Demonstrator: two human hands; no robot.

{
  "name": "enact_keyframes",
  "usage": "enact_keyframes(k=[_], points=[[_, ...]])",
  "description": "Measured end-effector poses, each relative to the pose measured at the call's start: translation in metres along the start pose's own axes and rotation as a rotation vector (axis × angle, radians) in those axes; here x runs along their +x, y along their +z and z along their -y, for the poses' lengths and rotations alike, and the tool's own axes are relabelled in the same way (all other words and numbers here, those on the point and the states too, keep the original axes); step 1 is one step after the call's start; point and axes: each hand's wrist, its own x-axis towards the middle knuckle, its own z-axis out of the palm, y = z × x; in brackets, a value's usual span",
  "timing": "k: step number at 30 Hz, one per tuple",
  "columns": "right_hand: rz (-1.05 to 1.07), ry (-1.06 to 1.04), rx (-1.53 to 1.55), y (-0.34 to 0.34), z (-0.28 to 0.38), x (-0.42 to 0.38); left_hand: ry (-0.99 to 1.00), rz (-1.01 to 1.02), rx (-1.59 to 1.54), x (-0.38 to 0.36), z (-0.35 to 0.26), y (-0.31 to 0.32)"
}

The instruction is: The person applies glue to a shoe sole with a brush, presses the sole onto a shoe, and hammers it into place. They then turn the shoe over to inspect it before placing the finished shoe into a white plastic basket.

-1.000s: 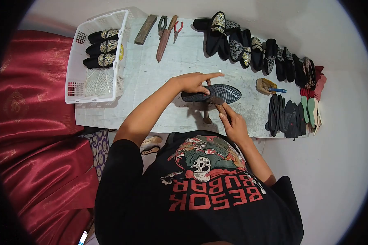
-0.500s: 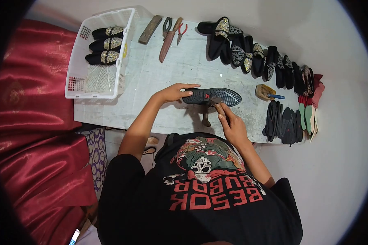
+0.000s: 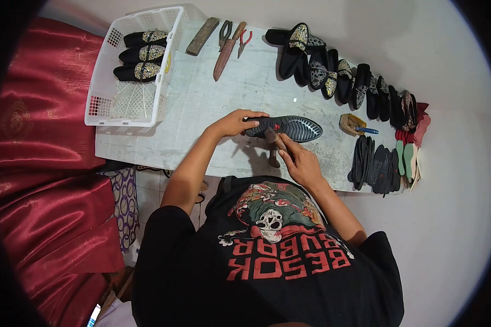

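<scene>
My left hand [image 3: 239,122] grips the heel end of a black shoe [image 3: 297,128], which lies sole up with its ridged sole showing and its toe to the right. A hammer [image 3: 274,138] is in my right hand [image 3: 303,165], its head over the near edge of the sole around mid-length. Beneath the shoe a metal stand [image 3: 273,158] partly shows, its lower end on the table [image 3: 202,147].
A white basket [image 3: 161,103] with several decorated shoes stands at the back left. Beside it lie a block [image 3: 203,36], a sheathed knife [image 3: 222,61] and pliers [image 3: 244,42]. Finished-looking shoes [image 3: 294,52], a glue container [image 3: 350,123] and black soles [image 3: 364,161] are right.
The hammer and my right hand have moved left along the shoe, from near the ridged front part toward its middle. My left hand still holds the heel end.
</scene>
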Motion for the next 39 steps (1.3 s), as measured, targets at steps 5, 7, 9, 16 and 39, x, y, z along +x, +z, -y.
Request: enact_keyframes(k=[5, 7, 9, 16, 39], points=[[-0.079, 0.006, 0.113, 0.003, -0.004, -0.001, 0.079, 0.013, -0.019, 0.000, 0.005, -0.001], [-0.051, 0.036, 0.161, -0.004, -0.001, -0.001, 0.086, -0.002, -0.004, -0.001, 0.004, 0.001], [-0.027, 0.068, 0.209, -0.006, -0.003, -0.002, 0.096, -0.013, 0.013, -0.002, -0.001, 0.000], [-0.292, 0.089, 0.395, -0.016, -0.026, -0.041, 0.185, -0.177, 0.526, -0.003, -0.023, 0.021], [-0.304, 0.026, 0.218, -0.028, -0.002, -0.019, 0.363, -0.291, 0.637, 0.019, -0.032, 0.050]])
